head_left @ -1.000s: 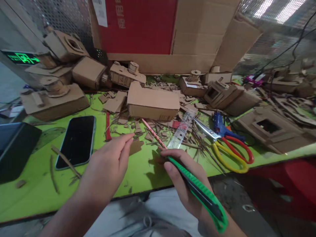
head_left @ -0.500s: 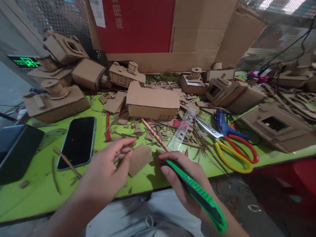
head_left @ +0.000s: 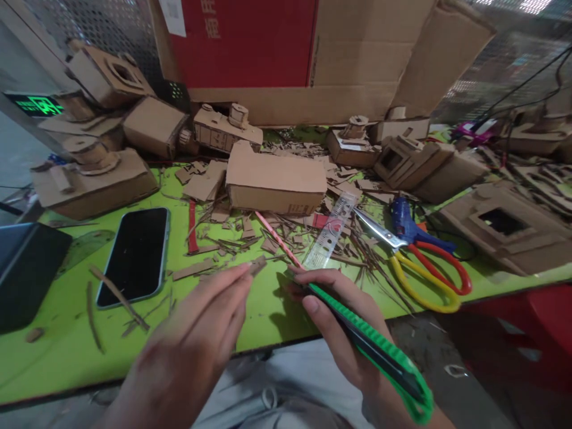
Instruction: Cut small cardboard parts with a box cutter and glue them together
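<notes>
My left hand (head_left: 192, 339) is closed, fingers pressed together, on a small piece of cardboard (head_left: 258, 265) that shows as a narrow tilted strip beyond the fingertips. In my right hand (head_left: 344, 322) is a green utility knife (head_left: 373, 339), its handle slanting back toward me; I cannot make out the blade behind the fingers. A pink striped pencil (head_left: 279, 239) runs from the cardboard box (head_left: 277, 179) to my right fingertips; whether they touch it I cannot tell. Just beyond that hand lies a clear ruler (head_left: 328, 238).
Scissors (head_left: 402, 256) and a blue glue gun (head_left: 409, 223) lie at right. A phone (head_left: 134, 253) is at left, by loose cardboard strips (head_left: 118, 295). Cardboard scraps (head_left: 245, 229) cover the middle. Several cardboard models, such as this one (head_left: 96, 182), line the back and sides.
The cardboard piece, broad and flat to view before, is now raised nearly edge-on in my left fingers. That hand has turned over it. My right hand keeps the knife, shifted slightly.
</notes>
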The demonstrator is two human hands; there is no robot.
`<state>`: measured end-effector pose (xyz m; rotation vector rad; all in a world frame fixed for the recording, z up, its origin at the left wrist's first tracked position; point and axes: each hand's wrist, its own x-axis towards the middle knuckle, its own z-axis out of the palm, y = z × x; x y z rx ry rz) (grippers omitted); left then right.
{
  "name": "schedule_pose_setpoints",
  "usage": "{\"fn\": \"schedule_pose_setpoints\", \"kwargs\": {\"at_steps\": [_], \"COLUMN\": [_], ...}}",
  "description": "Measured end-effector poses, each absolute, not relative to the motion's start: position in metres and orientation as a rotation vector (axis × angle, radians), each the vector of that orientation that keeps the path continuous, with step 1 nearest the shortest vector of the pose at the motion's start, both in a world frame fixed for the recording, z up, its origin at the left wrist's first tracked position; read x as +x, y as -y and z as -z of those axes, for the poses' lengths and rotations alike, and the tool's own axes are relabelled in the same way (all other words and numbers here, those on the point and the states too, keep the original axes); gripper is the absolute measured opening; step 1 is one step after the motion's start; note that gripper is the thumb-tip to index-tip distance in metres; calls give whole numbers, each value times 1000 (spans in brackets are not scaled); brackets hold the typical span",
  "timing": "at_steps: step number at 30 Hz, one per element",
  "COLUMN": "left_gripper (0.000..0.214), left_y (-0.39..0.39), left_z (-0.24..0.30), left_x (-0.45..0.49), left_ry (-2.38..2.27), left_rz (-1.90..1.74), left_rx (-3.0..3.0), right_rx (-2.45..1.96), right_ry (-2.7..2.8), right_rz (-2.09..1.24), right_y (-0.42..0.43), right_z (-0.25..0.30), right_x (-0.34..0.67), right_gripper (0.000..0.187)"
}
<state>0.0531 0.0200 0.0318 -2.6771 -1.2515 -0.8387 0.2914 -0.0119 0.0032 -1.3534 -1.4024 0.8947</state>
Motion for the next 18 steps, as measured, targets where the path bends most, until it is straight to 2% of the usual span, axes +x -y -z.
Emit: {"fn": "schedule_pose_setpoints", "kwargs": {"at_steps": [3,11,18], "left_gripper": [38,50,36], "left_y": [-8,4,3], "left_z": [-24,-19,-25], "left_x": [58,66,75], "left_ry": [1112,1229,1151], "left_rz": [672,538,522], "left_rx": [-2768,-2717,-2837], "right_rx": [-1343,-1362,-1412], "right_ry": [1406,1554,1621], "right_rz": [-922,-923,-926], "right_y": [13,12,-4], "right_z": [-2,-13,-23], "right_x": [292,293,288], "right_gripper": [12,15,17]}}
